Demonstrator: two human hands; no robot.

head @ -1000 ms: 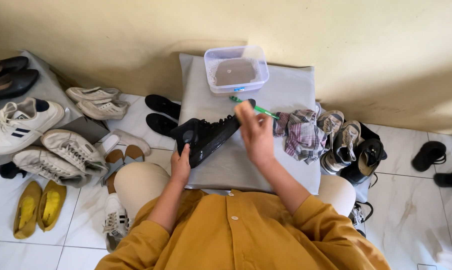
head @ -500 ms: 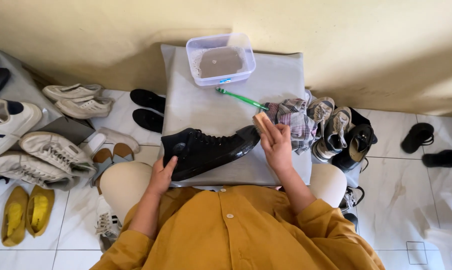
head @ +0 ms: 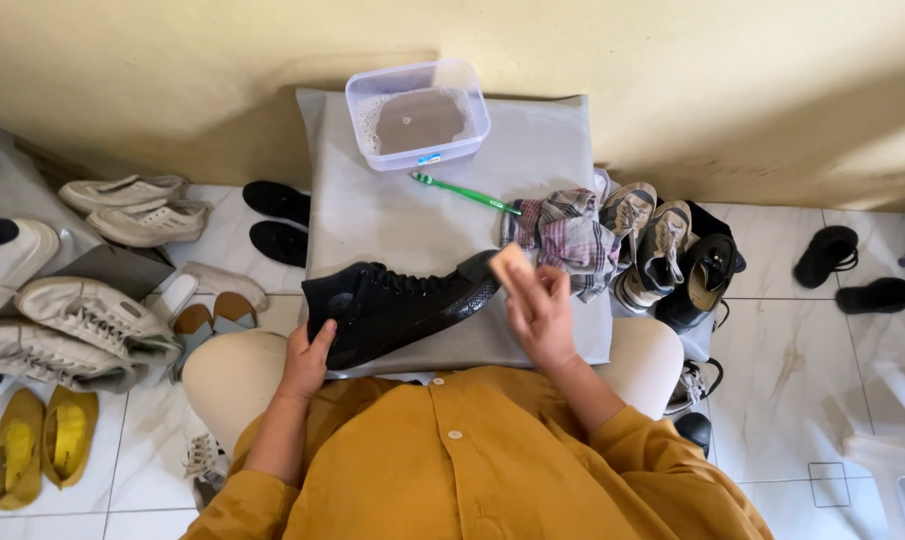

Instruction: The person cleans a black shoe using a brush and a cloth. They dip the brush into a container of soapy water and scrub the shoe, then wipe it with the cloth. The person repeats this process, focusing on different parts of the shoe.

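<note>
Nearest the camera, a person in a mustard shirt (head: pixel 473 470) is sitting with a grey padded board (head: pixel 413 220) lying across the knees. The left hand (head: pixel 308 362) is gripping the heel end of a black high-top sneaker (head: pixel 398 305), which is lying on its side at the near edge of the board, toe pointing toward 3 o'clock. The right hand (head: pixel 541 312) is pinching a small tan eraser-like block (head: pixel 513 268) and pressing it against the sneaker's toe rim. Judging by this, the rubbing of the sole edge looks to be under way at the toe, with the rest of the rim along the shoe not yet reached; how clean the rim is cannot be told at this size. Just beyond the right hand, at about 1 o'clock, a crumpled plaid cloth (head: pixel 563 235) is resting on the board, not in use, so wiping seems to be left. Farther on, a green toothbrush (head: pixel 463 190) is lying idle, and at 12 o'clock a clear plastic tub (head: pixel 418 115) is holding murky, foamy water. Off the board, grey sneakers (head: pixel 653 240) are piling at 2 o'clock, white sneakers (head: pixel 83 315) are waiting at 9 o'clock, and yellow flats (head: pixel 33 450) are lying at 8 o'clock, suggesting more pairs remain.
</note>
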